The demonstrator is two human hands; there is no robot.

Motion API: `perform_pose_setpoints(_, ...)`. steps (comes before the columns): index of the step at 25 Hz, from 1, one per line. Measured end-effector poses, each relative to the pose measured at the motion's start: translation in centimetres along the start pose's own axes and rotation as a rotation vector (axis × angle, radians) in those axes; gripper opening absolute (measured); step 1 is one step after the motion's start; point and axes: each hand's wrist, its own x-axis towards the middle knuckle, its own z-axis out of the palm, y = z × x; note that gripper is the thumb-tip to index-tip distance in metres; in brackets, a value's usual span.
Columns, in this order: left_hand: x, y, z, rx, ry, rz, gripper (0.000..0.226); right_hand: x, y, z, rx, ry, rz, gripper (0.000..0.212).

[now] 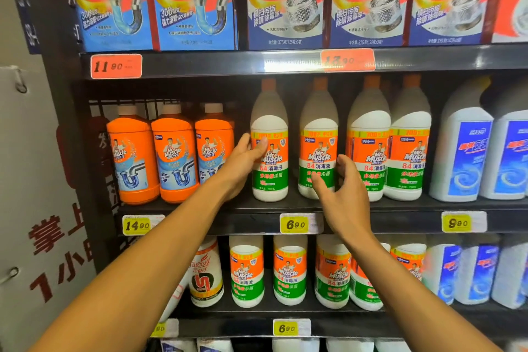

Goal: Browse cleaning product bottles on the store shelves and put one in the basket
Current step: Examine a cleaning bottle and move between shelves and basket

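Note:
On the middle shelf stand several white Mr Muscle 84 disinfectant bottles with orange-green labels. My left hand point(245, 158) wraps around the leftmost white bottle point(270, 168), thumb across its label, fingers behind its left side; the bottle stands upright on the shelf. My right hand point(341, 188) is spread open in front of the second white bottle point(318, 148), its thumb over the lower label and fingers reaching between that bottle and the third white bottle point(368, 151); it grips nothing. No basket is in view.
Three orange Mr Muscle drain-cleaner bottles point(174, 154) stand left of the white ones. Blue-labelled white bottles point(463, 151) stand to the right. Red-blue boxes point(194, 0) fill the top shelf. More white bottles point(290, 271) line the lower shelf. A dark upright post point(65, 123) bounds the left.

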Motion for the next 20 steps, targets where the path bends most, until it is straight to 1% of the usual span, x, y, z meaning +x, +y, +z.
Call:
perform_pose_setpoints(3,-0.4,-1.1,0.4,0.019,0.01,0.001,0.04,0.5,0.7,-0.2,0.003,-0.118,0.091,0.051)
perform_pose_setpoints(5,-0.6,-1.7,0.4,-0.01,-0.006,-0.013,0.043,1.4,0.7,-0.3,0.012,-0.19,0.145,0.049)
perform_pose_setpoints(9,-0.6,-3.1,0.3,-0.102,-0.012,-0.027,0.045,2.7,0.3,0.1,0.009,-0.281,0.202,0.066)
perform_pose_setpoints(13,-0.9,-4.4,0.7,-0.1,0.05,0.039,0.04,2.2,0.9,0.3,-0.053,-0.223,0.134,0.074)
perform_pose_setpoints(15,-1.1,-4.3,0.8,-0.041,0.074,0.068,0.051,1.9,1.0,0.2,-0.055,-0.211,0.096,0.078)
perform_pose_setpoints(17,-1.2,-4.2,1.0,-0.007,0.07,0.076,0.064,2.0,1.0,0.1,-0.033,-0.249,0.086,0.079)
perform_pose_setpoints(18,-1.3,-4.3,1.0,-0.008,0.067,0.075,0.065,2.2,0.9,0.0,-0.009,-0.286,0.09,0.078)
perform_pose_setpoints(20,-1.3,-4.4,0.9,-0.036,0.055,0.063,0.06,2.7,0.9,-0.1,0.057,-0.365,0.117,0.075)
